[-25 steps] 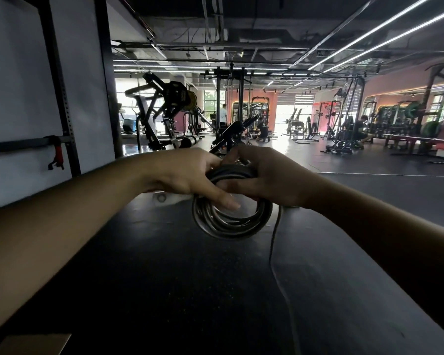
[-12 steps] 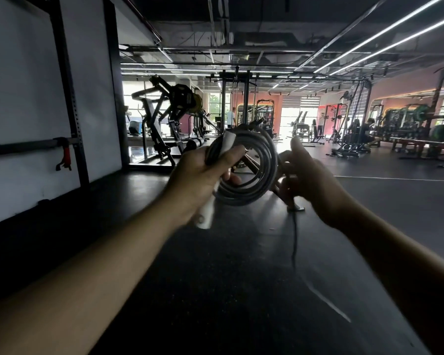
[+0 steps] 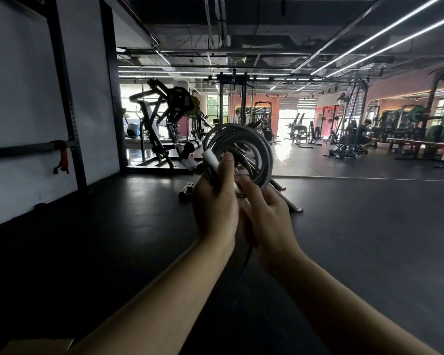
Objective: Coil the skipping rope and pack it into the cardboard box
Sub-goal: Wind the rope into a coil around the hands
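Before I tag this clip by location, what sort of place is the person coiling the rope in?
Almost certainly a commercial gym: a plate-loaded weight machine stands behind the coiled skipping rope, racks and benches line the far end, and dark rubber flooring covers the room.

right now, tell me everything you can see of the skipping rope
The rope is a grey, smooth, plastic-looking cord wound into several round loops, held upright at chest height over the dark floor. The left hand grips the coil at its lower left together with a white handle that pokes up past the thumb. The right hand closes on the coil's bottom. One dark loose strand hangs down between the wrists; its end is lost in shadow.
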Tool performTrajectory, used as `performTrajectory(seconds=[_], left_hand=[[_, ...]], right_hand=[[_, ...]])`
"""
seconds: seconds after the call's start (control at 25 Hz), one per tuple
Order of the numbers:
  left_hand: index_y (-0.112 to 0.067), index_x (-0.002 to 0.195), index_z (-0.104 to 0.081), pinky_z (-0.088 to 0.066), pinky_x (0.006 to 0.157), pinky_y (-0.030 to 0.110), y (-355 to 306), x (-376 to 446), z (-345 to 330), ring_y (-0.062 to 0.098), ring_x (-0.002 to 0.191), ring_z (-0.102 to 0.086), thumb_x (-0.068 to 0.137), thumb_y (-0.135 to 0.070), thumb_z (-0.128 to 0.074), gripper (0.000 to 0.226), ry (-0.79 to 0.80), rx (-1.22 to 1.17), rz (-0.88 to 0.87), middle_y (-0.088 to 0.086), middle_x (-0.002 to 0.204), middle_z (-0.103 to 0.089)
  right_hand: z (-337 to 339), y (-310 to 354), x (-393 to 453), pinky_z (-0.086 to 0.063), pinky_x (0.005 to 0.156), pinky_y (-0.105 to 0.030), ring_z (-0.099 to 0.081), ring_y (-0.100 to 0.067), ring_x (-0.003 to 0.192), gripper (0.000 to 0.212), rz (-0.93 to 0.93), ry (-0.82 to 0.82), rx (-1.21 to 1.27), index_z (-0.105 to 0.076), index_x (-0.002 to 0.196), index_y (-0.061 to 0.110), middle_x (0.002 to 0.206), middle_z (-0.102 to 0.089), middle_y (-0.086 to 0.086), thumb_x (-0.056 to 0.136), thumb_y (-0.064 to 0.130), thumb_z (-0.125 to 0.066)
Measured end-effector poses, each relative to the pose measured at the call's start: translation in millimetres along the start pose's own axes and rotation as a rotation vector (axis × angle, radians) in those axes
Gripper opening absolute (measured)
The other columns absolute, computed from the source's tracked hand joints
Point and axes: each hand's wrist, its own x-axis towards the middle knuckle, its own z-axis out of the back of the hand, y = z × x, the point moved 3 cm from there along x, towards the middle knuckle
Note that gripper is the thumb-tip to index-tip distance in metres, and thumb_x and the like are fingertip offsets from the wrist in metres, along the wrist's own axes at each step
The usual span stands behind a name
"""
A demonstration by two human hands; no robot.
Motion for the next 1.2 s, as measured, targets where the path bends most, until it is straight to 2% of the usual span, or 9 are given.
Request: performTrajectory(seconds=[0.16, 0.28, 0.36, 0.48, 0.64, 0.8, 0.88, 1.0, 1.2], left_hand=[[-0.030, 0.092, -0.077, -0.054, 0.082, 0.040, 9.8, 20.1, 19.5, 0.019, 0.101, -0.073, 0.082, -0.064, -0.068, 0.037, 0.212, 0.102, 0.121, -0.004, 0.097, -0.080], [-0.022, 0.128, -0.061, -0.054, 0.091, 0.041, -9.6, 49.8, 44.7, 0.028, 0.115, -0.069, 0.066, -0.044, -0.086, 0.070, 0.335, 0.042, 0.061, 0.005, 0.120, -0.074], [-0.029, 0.143, -0.046, -0.050, 0.095, 0.029, -45.0, 62.5, 53.9, 0.017, 0.123, -0.063, 0.066, -0.035, -0.092, 0.090, 0.507, 0.289, -0.174, 0.001, 0.134, -0.066], [-0.042, 0.151, -0.032, -0.036, 0.096, 0.018, -80.1, 56.7, 34.7, 0.004, 0.130, -0.045, 0.059, -0.046, -0.091, 0.109, 0.843, 0.970, -0.438, -0.014, 0.145, -0.054], [-0.043, 0.153, -0.027, -0.044, 0.097, 0.026, -66.1, 47.0, 5.9, 0.006, 0.117, -0.056, 0.057, -0.037, -0.097, 0.118, 1.020, 1.130, -0.323, -0.018, 0.135, -0.057], [-0.030, 0.147, -0.046, -0.049, 0.092, 0.020, -42.0, 48.1, 11.4, 0.007, 0.111, -0.065, 0.061, -0.026, -0.097, 0.100, 0.961, 0.990, -0.303, -0.013, 0.127, -0.068], [-0.027, 0.138, -0.056, -0.050, 0.087, 0.019, -36.1, 43.1, 14.5, 0.004, 0.103, -0.067, 0.063, -0.024, -0.096, 0.085, 0.949, 0.960, -0.313, -0.013, 0.117, -0.072], [-0.026, 0.126, -0.064, -0.050, 0.080, 0.013, -35.8, 40.9, 19.9, -0.005, 0.093, -0.067, 0.066, -0.022, -0.094, 0.067, 0.943, 0.908, -0.301, -0.016, 0.102, -0.074], [-0.025, 0.109, -0.072, -0.050, 0.070, 0.003, -48.6, 44.3, 39.4, -0.010, 0.085, -0.071, 0.071, -0.013, -0.089, 0.044, 0.829, 0.599, -0.163, -0.015, 0.093, -0.079]], right_hand=[[8.9, 14.3, 12.2, -0.023, 0.035, -0.018, -0.032, -0.008, 0.035, 0.023, 0.001, 0.112, -0.160, -0.067, 0.074, 0.021, 0.043, -0.043, 0.007, 0.097, 0.026, -0.066], [21.3, 36.9, 28.3, -0.031, 0.037, -0.016, -0.039, -0.006, 0.039, 0.015, 0.055, 0.204, -0.421, -0.071, 0.082, 0.012, 0.050, -0.051, 0.005, 0.095, 0.019, -0.068], [25.6, 55.6, 39.7, -0.039, 0.047, -0.013, -0.049, -0.003, 0.045, 0.012, 0.168, 0.328, -0.711, -0.072, 0.080, 0.022, 0.057, -0.060, 0.008, 0.092, 0.020, -0.072], [17.9, 71.4, 51.3, -0.041, 0.057, -0.007, -0.060, 0.009, 0.057, 0.011, 0.354, 0.544, -1.218, -0.069, 0.079, 0.033, 0.062, -0.064, 0.018, 0.087, 0.029, -0.075], [3.1, 82.3, 53.9, -0.050, 0.067, -0.021, -0.060, -0.001, 0.065, 0.025, 0.440, 0.630, -1.429, -0.074, 0.097, 0.015, 0.080, -0.069, 0.007, 0.084, 0.037, -0.073], [6.2, 78.7, 46.1, -0.052, 0.075, -0.027, -0.065, -0.006, 0.078, 0.031, 0.381, 0.612, -1.412, -0.076, 0.108, 0.022, 0.094, -0.072, 0.010, 0.082, 0.039, -0.076], [9.5, 74.5, 42.4, -0.051, 0.070, -0.016, -0.062, 0.006, 0.072, 0.029, 0.318, 0.640, -1.358, -0.075, 0.106, 0.027, 0.088, -0.069, 0.018, 0.083, 0.044, -0.075], [16.5, 72.3, 36.6, -0.045, 0.048, -0.018, -0.056, -0.007, 0.052, 0.034, 0.110, 0.655, -1.041, -0.076, 0.099, 0.021, 0.071, -0.068, 0.003, 0.089, 0.053, -0.066], [57.4, 79.8, 47.6, -0.034, 0.049, -0.030, -0.042, -0.020, 0.051, 0.064, -0.015, 0.365, -0.586, -0.070, 0.112, 0.015, 0.062, -0.056, -0.007, 0.094, 0.070, -0.042]])
